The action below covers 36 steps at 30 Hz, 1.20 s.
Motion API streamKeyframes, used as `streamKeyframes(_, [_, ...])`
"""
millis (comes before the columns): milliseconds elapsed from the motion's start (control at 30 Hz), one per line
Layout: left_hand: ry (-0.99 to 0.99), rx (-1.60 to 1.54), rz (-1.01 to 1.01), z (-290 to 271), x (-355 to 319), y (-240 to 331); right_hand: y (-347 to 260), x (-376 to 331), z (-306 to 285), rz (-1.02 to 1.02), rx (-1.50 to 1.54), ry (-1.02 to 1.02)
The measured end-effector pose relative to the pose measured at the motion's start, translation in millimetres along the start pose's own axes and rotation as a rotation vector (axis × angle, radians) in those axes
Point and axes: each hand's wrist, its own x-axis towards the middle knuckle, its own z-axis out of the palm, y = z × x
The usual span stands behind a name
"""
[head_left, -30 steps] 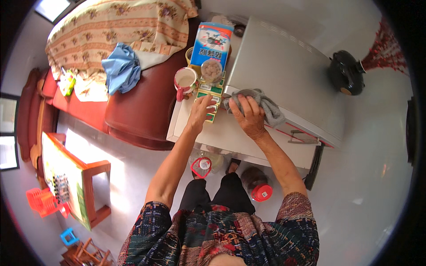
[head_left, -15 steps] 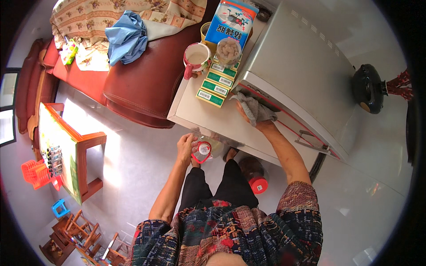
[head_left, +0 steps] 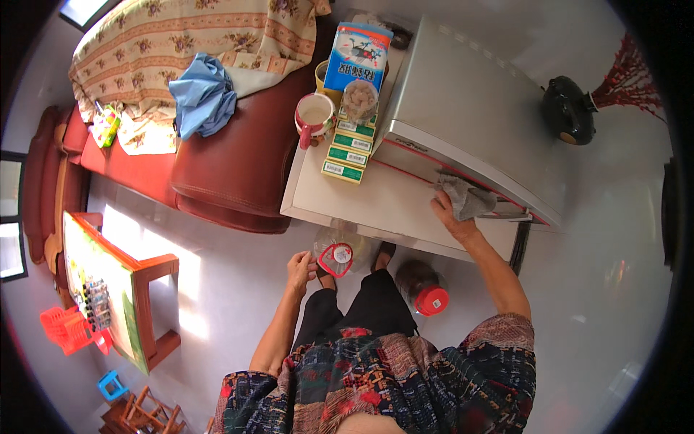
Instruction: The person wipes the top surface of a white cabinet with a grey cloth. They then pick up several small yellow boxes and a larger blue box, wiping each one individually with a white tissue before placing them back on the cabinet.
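My right hand (head_left: pixel 453 214) is closed on a grey cloth (head_left: pixel 466 197). The cloth lies against the low front of a large silver-grey appliance (head_left: pixel 470 94) with red trim, which stands on a white cabinet (head_left: pixel 405 206). My left hand (head_left: pixel 302 270) hangs off the cabinet's front edge, fingers curled, with nothing visible in them. Beside it in the picture is a clear jar (head_left: pixel 347 239) with a red handle, apparently on the floor by my feet. Another jar, dark with a red lid (head_left: pixel 431 301), lies at floor level to my right.
On the cabinet's left stand several green-and-white boxes (head_left: pixel 343 171), a mug (head_left: pixel 315 110), a tub of pale pieces (head_left: pixel 360 99) and a blue packet (head_left: pixel 357 61). A red leather sofa (head_left: pixel 224 170) adjoins. A black vase (head_left: pixel 570 110) stands far right, a low table (head_left: pixel 108 289) left.
My right hand has slid the cloth to the right along the appliance's front, away from the green boxes. The left hand has dropped slightly toward me. The whole view has shifted a little.
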Motion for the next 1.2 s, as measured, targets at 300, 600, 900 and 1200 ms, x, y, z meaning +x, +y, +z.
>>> streamKeyframes(300, [-0.051, 0.02, 0.023, -34, -13, 8, -69, 144, -101, 0.069, 0.226, 0.606])
streamKeyframes(600, [-0.089, 0.064, -0.024, -60, -28, -7, -47, 96, -103, 0.402, -0.162, 0.49])
streamKeyframes(900, [-0.132, 0.18, -0.037, -87, -25, -26, -8, 5, -96, 0.731, -0.272, 0.477])
streamKeyframes(1200, [-0.126, 0.235, -0.062, -98, -24, -56, -52, -24, -23, 0.834, 0.288, 0.437])
